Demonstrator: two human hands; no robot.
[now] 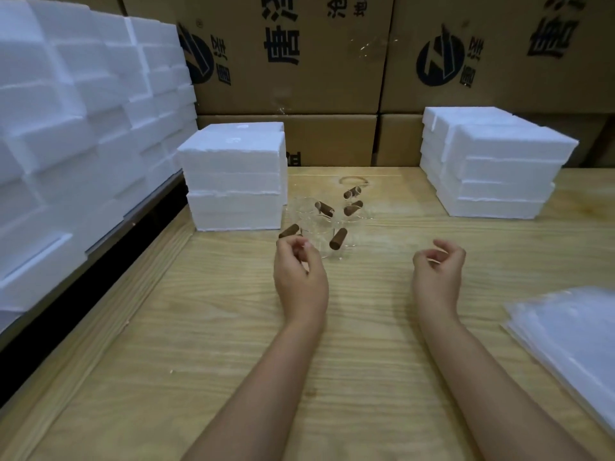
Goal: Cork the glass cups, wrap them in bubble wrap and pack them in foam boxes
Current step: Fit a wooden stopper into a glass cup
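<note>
I see the left hand (299, 274) and right hand (437, 274) hovering, fingers loosely curled and empty. The glass cups (324, 224) are clustered just ahead beside the foam boxes (233, 174). Bubble wrap (565, 331) lies to the right, likely staged for wrapping.

The left hand (299, 272) and right hand (439, 271) hover over the pale wooden worktop (216, 344), fingers loosely curled, holding nothing. Just beyond them, clear glass cups (311, 211) cluster among short brown cylinders (338, 238). Stacked white foam boxes stand near the far edge, left (233, 174) and right (496, 171). Clear bubble-wrap sheets (569, 331) lie at the right edge.
</note>
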